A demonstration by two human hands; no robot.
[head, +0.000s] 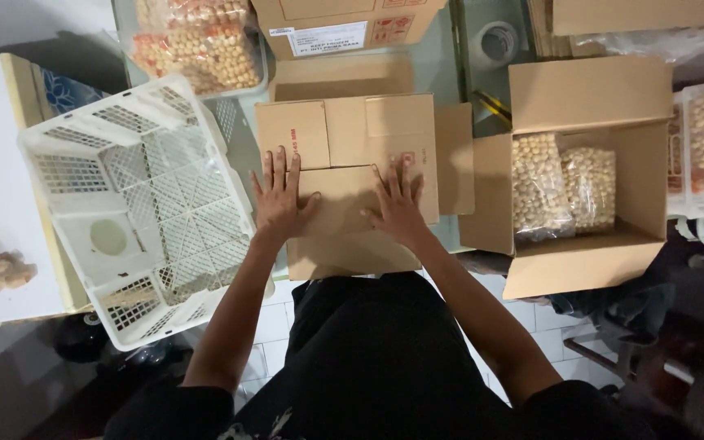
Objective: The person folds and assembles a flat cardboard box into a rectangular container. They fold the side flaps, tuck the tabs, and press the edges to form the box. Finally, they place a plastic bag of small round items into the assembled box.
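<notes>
A person in black clothes leans over a brown cardboard box (pixel 344 175). The box sits right in front of them, between a white plastic crate (pixel 136 204) on the left and an open box (pixel 588 175) on the right.

It looks like the step in hand is shutting the top flaps of the box. Both hands press down on the flaps. The flaps look folded in but not stuck down, and I see no tape on the join. I think the next move calls for holding the flaps flat and even so they do not pop up, with the edges meeting in the middle.

The left hand (pixel 280 200) lies flat on the box top, near the left edge. Its fingers are spread wide and point away from the body. It grips nothing; it only pushes down. The right hand (pixel 397 204) lies flat too, a little to the right of the middle, fingers spread, holding nothing. Both arms reach forward and are nearly straight.

The open box on the right holds clear bags of small pale round snacks (pixel 564 183). Farther off, past the closed box, more bags of orange snacks (pixel 201 45) lie in a tray, and another brown carton (pixel 344 24) stands at the top.
</notes>
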